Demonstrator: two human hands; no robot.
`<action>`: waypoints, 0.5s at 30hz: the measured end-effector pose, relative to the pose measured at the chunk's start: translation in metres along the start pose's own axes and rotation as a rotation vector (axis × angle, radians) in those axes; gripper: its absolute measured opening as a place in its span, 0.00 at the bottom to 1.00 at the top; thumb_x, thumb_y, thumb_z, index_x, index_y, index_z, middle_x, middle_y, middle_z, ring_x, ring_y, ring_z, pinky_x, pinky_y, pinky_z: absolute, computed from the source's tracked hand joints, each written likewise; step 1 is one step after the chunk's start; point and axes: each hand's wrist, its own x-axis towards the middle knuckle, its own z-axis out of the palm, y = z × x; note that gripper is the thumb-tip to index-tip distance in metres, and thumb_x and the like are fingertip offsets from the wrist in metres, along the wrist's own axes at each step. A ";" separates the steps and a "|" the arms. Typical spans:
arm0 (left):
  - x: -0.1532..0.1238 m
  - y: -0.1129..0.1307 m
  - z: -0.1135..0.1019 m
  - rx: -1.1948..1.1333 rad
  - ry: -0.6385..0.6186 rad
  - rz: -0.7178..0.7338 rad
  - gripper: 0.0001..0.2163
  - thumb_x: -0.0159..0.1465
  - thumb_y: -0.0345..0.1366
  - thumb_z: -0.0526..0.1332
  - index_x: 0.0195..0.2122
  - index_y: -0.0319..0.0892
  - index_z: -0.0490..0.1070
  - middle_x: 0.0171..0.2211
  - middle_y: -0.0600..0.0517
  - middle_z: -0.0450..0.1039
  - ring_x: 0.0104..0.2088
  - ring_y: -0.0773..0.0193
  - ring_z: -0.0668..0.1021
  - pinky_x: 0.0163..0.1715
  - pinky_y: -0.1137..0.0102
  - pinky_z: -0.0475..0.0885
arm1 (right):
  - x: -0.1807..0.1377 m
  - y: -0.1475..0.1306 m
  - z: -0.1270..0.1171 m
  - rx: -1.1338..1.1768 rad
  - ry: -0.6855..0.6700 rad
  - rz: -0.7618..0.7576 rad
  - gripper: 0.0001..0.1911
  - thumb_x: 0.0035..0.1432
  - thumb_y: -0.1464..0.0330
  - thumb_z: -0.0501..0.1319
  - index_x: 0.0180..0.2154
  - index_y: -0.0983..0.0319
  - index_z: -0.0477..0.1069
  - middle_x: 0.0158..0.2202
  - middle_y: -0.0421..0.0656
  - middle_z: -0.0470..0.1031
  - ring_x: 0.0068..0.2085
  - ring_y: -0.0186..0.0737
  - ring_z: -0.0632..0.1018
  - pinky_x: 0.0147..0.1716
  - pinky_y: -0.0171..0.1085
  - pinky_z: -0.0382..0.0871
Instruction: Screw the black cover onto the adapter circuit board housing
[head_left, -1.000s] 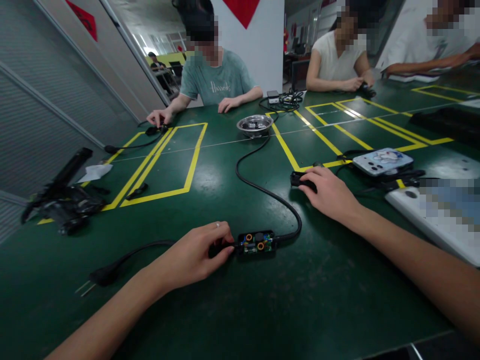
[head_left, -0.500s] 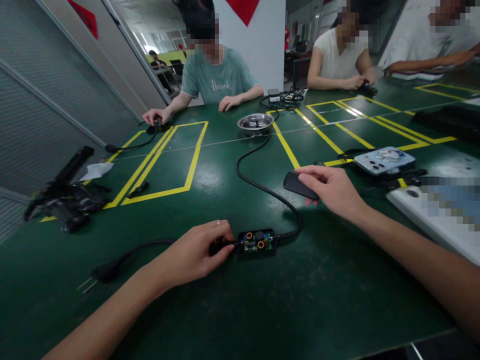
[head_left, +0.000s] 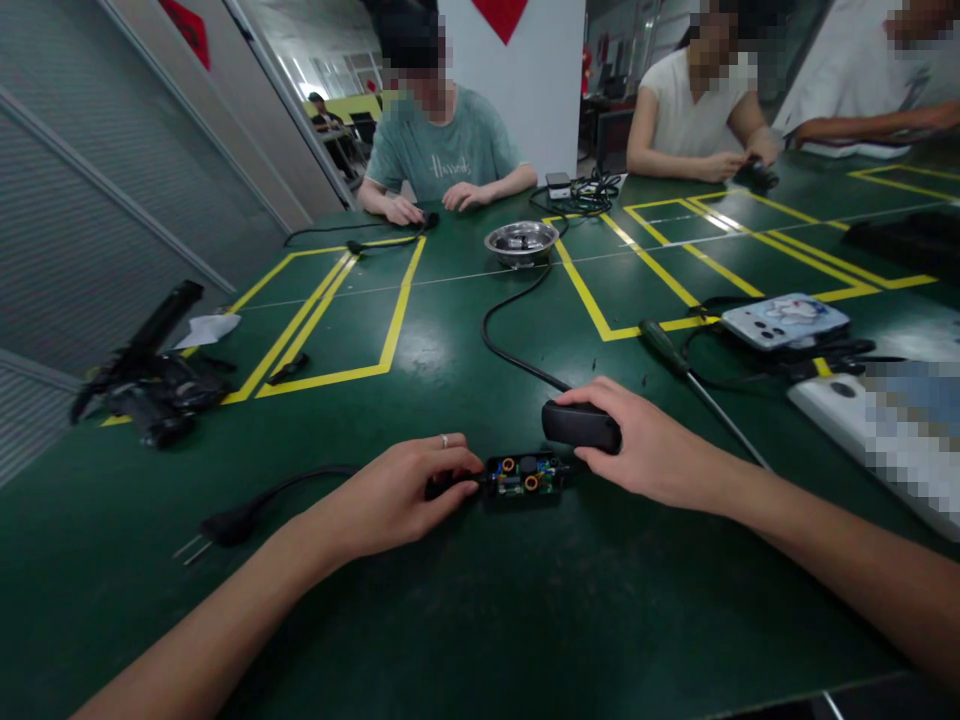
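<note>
An open black housing [head_left: 525, 498] lies on the table, its circuit board [head_left: 517, 480] with two copper-wound coils facing up. At its left end, my left hand [head_left: 420, 490] is closed on the black power cord [head_left: 319, 474], which runs left to a two-pin plug [head_left: 225, 527]. My right hand [head_left: 645, 440] grips a black plastic cover [head_left: 576, 427] by its right end. The cover is held tilted just above and to the right of the board, apart from the housing. It hides part of the cord leaving the housing's right end.
Beyond the cord stands a metal bowl [head_left: 523, 243] with small parts. A screwdriver [head_left: 697, 385] lies beside my right forearm, near a phone [head_left: 786, 320] and a white device [head_left: 877, 430]. Black gear [head_left: 154, 390] sits at left. Co-workers sit across the table [head_left: 450, 620].
My right hand has brought the cover left and down towards the housing, turning it on edge. The screwdriver now shows fully. The co-worker opposite has drawn a hand inward. My left hand keeps its hold.
</note>
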 end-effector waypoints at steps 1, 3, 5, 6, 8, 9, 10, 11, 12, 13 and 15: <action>0.000 0.000 -0.001 -0.012 -0.004 0.001 0.10 0.69 0.38 0.52 0.44 0.44 0.72 0.38 0.50 0.70 0.34 0.64 0.73 0.35 0.68 0.67 | -0.001 -0.004 0.002 0.036 0.018 0.000 0.23 0.55 0.69 0.63 0.53 0.56 0.66 0.52 0.45 0.70 0.50 0.44 0.74 0.53 0.46 0.69; 0.000 -0.001 -0.002 -0.043 -0.010 0.002 0.11 0.69 0.39 0.53 0.45 0.45 0.73 0.38 0.50 0.71 0.34 0.64 0.73 0.35 0.68 0.67 | -0.003 -0.013 0.007 0.131 0.019 0.007 0.22 0.55 0.68 0.64 0.52 0.56 0.65 0.51 0.44 0.71 0.50 0.43 0.74 0.53 0.46 0.69; 0.000 -0.002 -0.003 -0.073 -0.013 0.001 0.12 0.69 0.39 0.53 0.45 0.45 0.74 0.38 0.50 0.71 0.34 0.64 0.73 0.35 0.69 0.68 | -0.006 -0.020 0.014 0.218 -0.016 0.013 0.22 0.56 0.68 0.64 0.52 0.55 0.65 0.52 0.44 0.71 0.50 0.42 0.74 0.53 0.46 0.70; 0.000 -0.003 -0.003 -0.089 -0.016 -0.003 0.12 0.69 0.39 0.53 0.45 0.45 0.75 0.38 0.50 0.71 0.33 0.65 0.73 0.34 0.69 0.68 | -0.007 -0.022 0.018 0.247 -0.030 0.007 0.22 0.56 0.69 0.64 0.53 0.55 0.65 0.53 0.44 0.70 0.51 0.42 0.74 0.53 0.45 0.70; 0.001 -0.004 -0.004 -0.115 -0.026 -0.021 0.12 0.69 0.39 0.54 0.45 0.45 0.75 0.38 0.50 0.71 0.33 0.65 0.73 0.34 0.70 0.68 | -0.010 -0.025 0.025 0.274 -0.044 -0.021 0.23 0.56 0.71 0.63 0.53 0.55 0.65 0.53 0.43 0.70 0.52 0.40 0.73 0.54 0.44 0.69; 0.001 -0.005 -0.005 -0.126 -0.034 -0.030 0.11 0.69 0.39 0.54 0.45 0.46 0.75 0.38 0.50 0.71 0.33 0.65 0.73 0.34 0.70 0.68 | -0.010 -0.027 0.028 0.276 -0.046 -0.041 0.23 0.56 0.72 0.63 0.54 0.55 0.65 0.52 0.43 0.70 0.52 0.40 0.73 0.54 0.44 0.68; 0.001 -0.005 -0.006 -0.134 -0.042 -0.037 0.11 0.69 0.39 0.54 0.45 0.46 0.75 0.38 0.50 0.71 0.33 0.65 0.73 0.35 0.70 0.68 | -0.010 -0.027 0.031 0.274 -0.045 -0.068 0.23 0.56 0.72 0.63 0.54 0.55 0.66 0.52 0.43 0.70 0.51 0.39 0.73 0.55 0.43 0.68; 0.001 -0.005 -0.006 -0.140 -0.048 -0.039 0.11 0.68 0.39 0.54 0.45 0.46 0.75 0.38 0.50 0.71 0.33 0.65 0.73 0.35 0.70 0.68 | -0.010 -0.028 0.033 0.270 -0.043 -0.097 0.24 0.56 0.72 0.63 0.54 0.56 0.66 0.51 0.43 0.70 0.50 0.39 0.73 0.54 0.43 0.68; 0.002 -0.005 -0.007 -0.146 -0.052 -0.037 0.11 0.68 0.39 0.54 0.44 0.45 0.75 0.37 0.50 0.71 0.33 0.65 0.73 0.35 0.70 0.68 | -0.008 -0.028 0.035 0.263 -0.041 -0.126 0.24 0.56 0.71 0.64 0.55 0.56 0.66 0.51 0.44 0.70 0.50 0.39 0.74 0.54 0.44 0.68; 0.002 -0.005 -0.007 -0.154 -0.055 -0.036 0.11 0.68 0.39 0.54 0.43 0.45 0.75 0.37 0.50 0.71 0.33 0.65 0.72 0.35 0.70 0.68 | -0.007 -0.028 0.037 0.250 -0.032 -0.153 0.25 0.55 0.69 0.64 0.55 0.57 0.66 0.50 0.45 0.70 0.49 0.40 0.74 0.53 0.44 0.68; 0.002 -0.004 -0.008 -0.171 -0.062 -0.036 0.10 0.68 0.38 0.55 0.40 0.43 0.76 0.35 0.51 0.71 0.33 0.65 0.72 0.35 0.70 0.68 | -0.002 -0.026 0.042 0.200 -0.018 -0.189 0.26 0.55 0.66 0.65 0.56 0.58 0.67 0.50 0.46 0.69 0.50 0.42 0.73 0.52 0.46 0.69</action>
